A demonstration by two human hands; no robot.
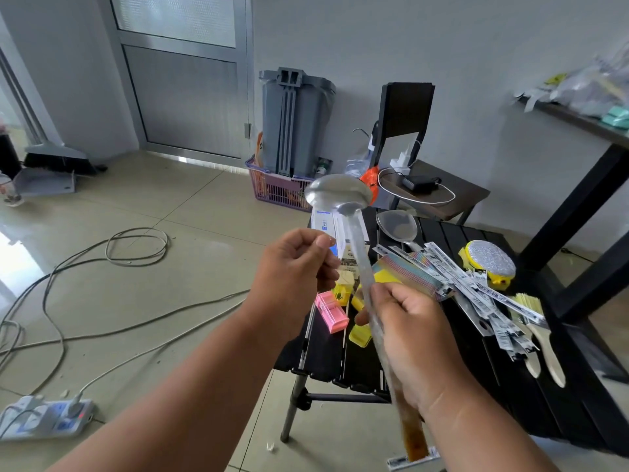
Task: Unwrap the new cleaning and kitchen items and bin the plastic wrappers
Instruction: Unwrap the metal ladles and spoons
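A steel ladle (337, 194) in clear plastic wrap is held up over the black folding table (510, 386). My right hand (412, 342) grips its handle at mid-length, bowl pointing up and away. My left hand (296, 270) pinches the clear wrapper near the ladle's neck. The wooden end of the handle, with a barcode label (412, 459), sticks out below my right wrist. On the table lie a second wrapped ladle (398, 226), a pile of labelled utensils (476, 287), a yellow scourer (490, 262) and two paint brushes (541, 338).
A grey bin (292, 124) stands against the far wall behind a purple basket (275, 187). Pink (332, 311) and yellow (360, 333) small boxes lie on the table's left part. Cables (136, 247) and a power strip (44, 417) lie on the tiled floor at the left. A chair (429, 185) stands behind the table.
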